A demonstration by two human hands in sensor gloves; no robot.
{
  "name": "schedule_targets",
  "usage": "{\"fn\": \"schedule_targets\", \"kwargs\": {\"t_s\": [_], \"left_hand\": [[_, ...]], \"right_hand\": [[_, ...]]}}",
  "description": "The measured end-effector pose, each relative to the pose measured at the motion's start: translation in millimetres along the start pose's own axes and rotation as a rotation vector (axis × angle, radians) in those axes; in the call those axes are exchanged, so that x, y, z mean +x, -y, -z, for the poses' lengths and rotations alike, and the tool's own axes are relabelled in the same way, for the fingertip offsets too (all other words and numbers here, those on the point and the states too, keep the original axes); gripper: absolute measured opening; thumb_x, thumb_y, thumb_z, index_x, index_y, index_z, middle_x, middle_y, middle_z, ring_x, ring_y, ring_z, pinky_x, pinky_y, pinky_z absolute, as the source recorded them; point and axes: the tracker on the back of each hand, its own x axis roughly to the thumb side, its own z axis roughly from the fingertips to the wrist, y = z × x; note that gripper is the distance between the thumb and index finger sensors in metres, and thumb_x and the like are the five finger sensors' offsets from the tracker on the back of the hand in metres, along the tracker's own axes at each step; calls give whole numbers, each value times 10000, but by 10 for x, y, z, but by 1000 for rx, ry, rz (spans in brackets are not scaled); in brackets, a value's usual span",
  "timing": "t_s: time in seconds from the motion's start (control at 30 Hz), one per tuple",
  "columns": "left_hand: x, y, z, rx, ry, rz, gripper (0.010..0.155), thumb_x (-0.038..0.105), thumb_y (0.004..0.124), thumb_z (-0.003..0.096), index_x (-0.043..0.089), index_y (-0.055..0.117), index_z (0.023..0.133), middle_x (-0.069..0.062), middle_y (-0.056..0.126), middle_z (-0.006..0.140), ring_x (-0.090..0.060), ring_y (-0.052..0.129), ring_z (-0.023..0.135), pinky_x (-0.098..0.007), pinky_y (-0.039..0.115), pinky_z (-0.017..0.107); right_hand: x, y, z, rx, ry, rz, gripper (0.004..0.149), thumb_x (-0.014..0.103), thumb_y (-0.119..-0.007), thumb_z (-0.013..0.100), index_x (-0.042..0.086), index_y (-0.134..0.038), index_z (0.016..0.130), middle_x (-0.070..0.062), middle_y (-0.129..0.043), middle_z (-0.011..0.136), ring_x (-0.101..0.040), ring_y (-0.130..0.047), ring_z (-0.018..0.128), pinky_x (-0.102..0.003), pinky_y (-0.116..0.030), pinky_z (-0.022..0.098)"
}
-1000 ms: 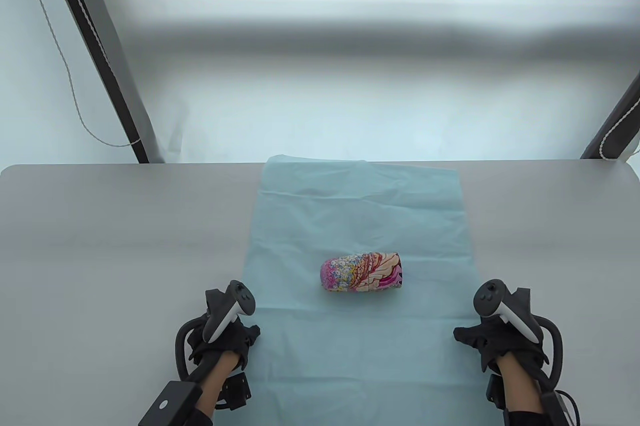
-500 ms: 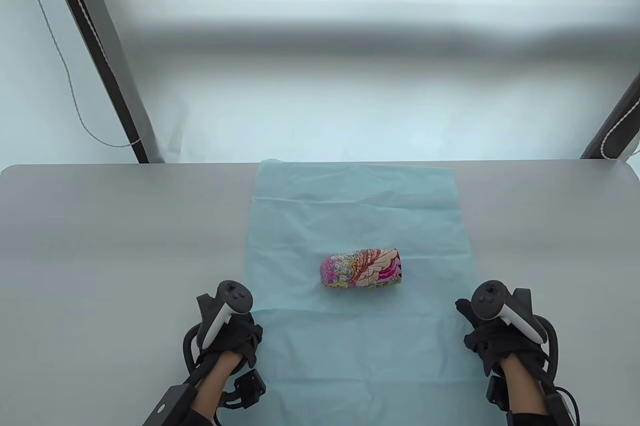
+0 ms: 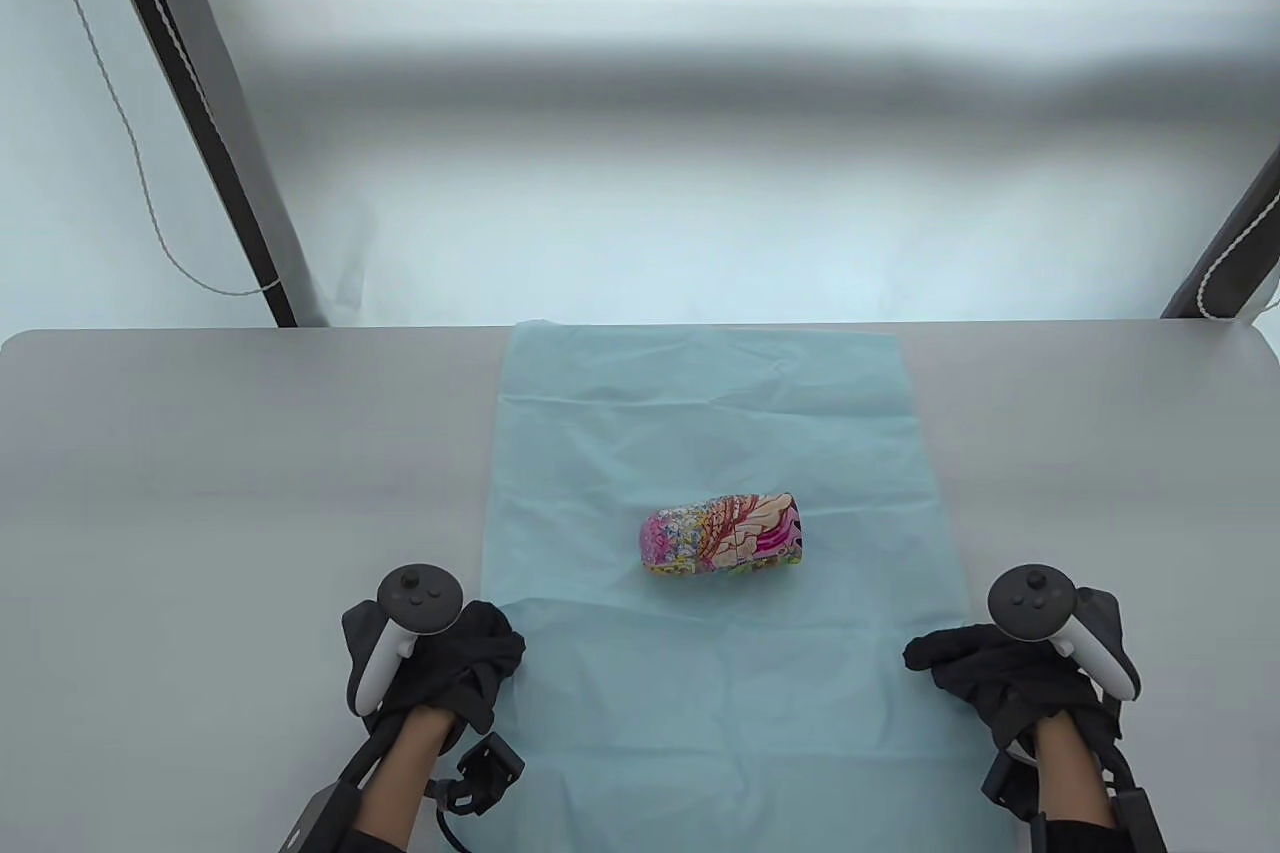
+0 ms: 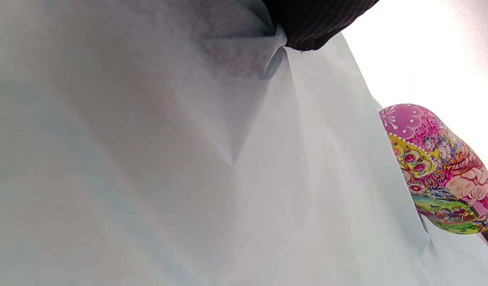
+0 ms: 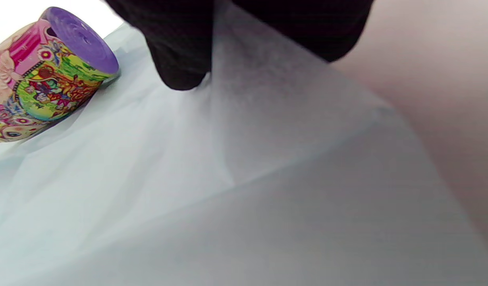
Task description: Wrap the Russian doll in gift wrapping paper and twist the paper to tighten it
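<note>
A painted pink and yellow Russian doll (image 3: 722,547) (image 4: 438,171) (image 5: 45,75) lies on its side on a light blue sheet of wrapping paper (image 3: 720,453), head to the left, flat purple base to the right. My left hand (image 3: 470,658) pinches the paper's left edge, level with a spot just in front of the doll; the left wrist view shows the paper (image 4: 267,159) gathered at a fingertip (image 4: 311,28). My right hand (image 3: 960,663) pinches the right edge, and the paper (image 5: 228,159) is caught between its fingers (image 5: 180,59).
The grey table (image 3: 200,453) runs out to both sides of the paper. The sheet reaches the table's far edge (image 3: 700,325). Dark frame poles (image 3: 200,113) (image 3: 1235,243) stand behind the table's far corners.
Both hands have moved outward and slightly toward me along the paper's side edges. The paper has shifted a little left at its far end. The doll has stayed put.
</note>
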Motion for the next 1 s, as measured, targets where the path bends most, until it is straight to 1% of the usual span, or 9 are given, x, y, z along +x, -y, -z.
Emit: {"fn": "schedule_targets", "kwargs": {"t_s": [0.13,0.2,0.27,0.37,0.5,0.6,0.7,0.83,1.0], "left_hand": [[19,-73,-64,17,79,-52,745,304,840,564,306,346,1121,-41,999,748,-322,964,677,-568,760,498],[32,-95,-87,20,130,-52,676,294,840,565,433,414,1072,-55,1008,746,-332,961,673,-571,753,499],[42,-87,-90,-53,199,-50,537,279,804,580,430,570,1040,-61,988,769,-339,937,697,-575,734,517],[44,-55,-64,-122,254,-55,416,261,770,587,355,735,991,-51,971,783,-343,917,720,-580,721,528],[26,-12,15,-188,283,-68,397,218,750,567,194,777,962,-54,978,818,-345,908,779,-571,728,537],[29,2,41,-313,366,-42,457,247,748,555,195,732,1009,-9,923,960,-320,755,995,-577,668,621],[4,-27,50,-459,400,-4,524,253,690,562,221,624,1080,10,809,1072,-324,601,1088,-607,569,684],[-26,-70,49,-562,375,95,591,219,676,582,308,480,1133,74,658,1163,-314,440,1144,-625,473,726],[-27,-98,46,-514,323,224,651,207,778,595,357,428,1122,138,615,1162,-265,433,1147,-611,448,735]], "right_hand": [[-32,-16,22,37,-17,3,330,242,-808,637,260,-820,966,-77,-862,940,-201,-972,624,-366,-837,503],[-23,-1,37,39,-23,16,327,230,-811,636,246,-825,963,-90,-864,942,-211,-973,627,-375,-837,502],[-17,7,49,37,-27,4,325,223,-812,635,245,-827,960,-85,-866,940,-215,-975,626,-377,-838,502],[-10,12,59,40,-32,1,326,210,-814,632,241,-830,956,-78,-871,932,-222,-978,627,-385,-839,502],[-35,48,61,99,-17,4,376,186,-787,636,242,-796,1007,-72,-851,970,-243,-976,685,-401,-837,534],[-113,95,29,185,20,35,470,151,-763,636,249,-705,1093,-65,-813,1055,-263,-946,796,-433,-814,590],[-157,135,-15,226,47,-2,562,102,-747,631,295,-613,1141,-44,-778,1129,-252,-916,867,-452,-791,628],[-155,167,-49,229,91,-79,626,72,-764,621,367,-566,1138,1,-781,1155,-221,-895,913,-452,-770,659],[-161,155,-75,159,168,-157,617,147,-840,617,383,-579,1124,19,-788,1141,-164,-920,898,-416,-768,667]]}}
